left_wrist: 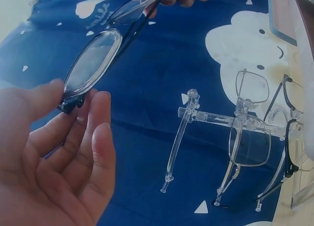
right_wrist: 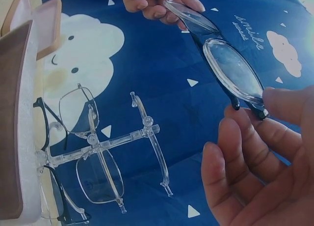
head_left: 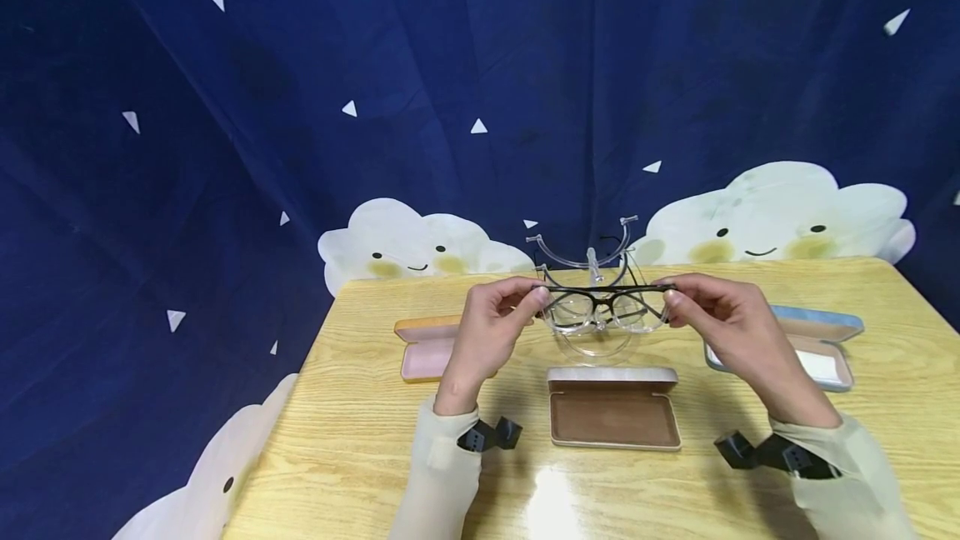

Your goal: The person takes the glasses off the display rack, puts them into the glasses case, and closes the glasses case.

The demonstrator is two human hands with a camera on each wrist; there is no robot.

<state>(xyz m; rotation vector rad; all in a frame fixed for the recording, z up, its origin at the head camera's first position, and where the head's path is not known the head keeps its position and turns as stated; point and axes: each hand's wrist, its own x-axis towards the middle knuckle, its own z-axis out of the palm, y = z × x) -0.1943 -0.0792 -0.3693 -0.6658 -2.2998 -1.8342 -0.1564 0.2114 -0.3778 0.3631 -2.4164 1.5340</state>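
Observation:
A pair of black-rimmed glasses point(head_left: 602, 302) is held level above the table between both hands. My left hand point(head_left: 491, 327) pinches one end of the frame between thumb and fingers, and my right hand point(head_left: 727, 323) pinches the other end. The temples look folded behind the lenses in the left wrist view. Beyond the glasses stands a clear plastic glasses stand point(left_wrist: 211, 119). It carries metal-rimmed glasses point(right_wrist: 121, 179) and, lower down, a dark-rimmed pair point(left_wrist: 289, 152). The stand's top arm bears no glasses.
In front of the stand lies an opened whitish case point(head_left: 615, 419) with brown lining. An opened orange case point(head_left: 427, 326) is partly behind the left wrist. To the right, an opened blue case point(head_left: 821, 320) contains a white cloth point(head_left: 817, 366). A dark blue curtain point(head_left: 420, 48) hangs behind the table.

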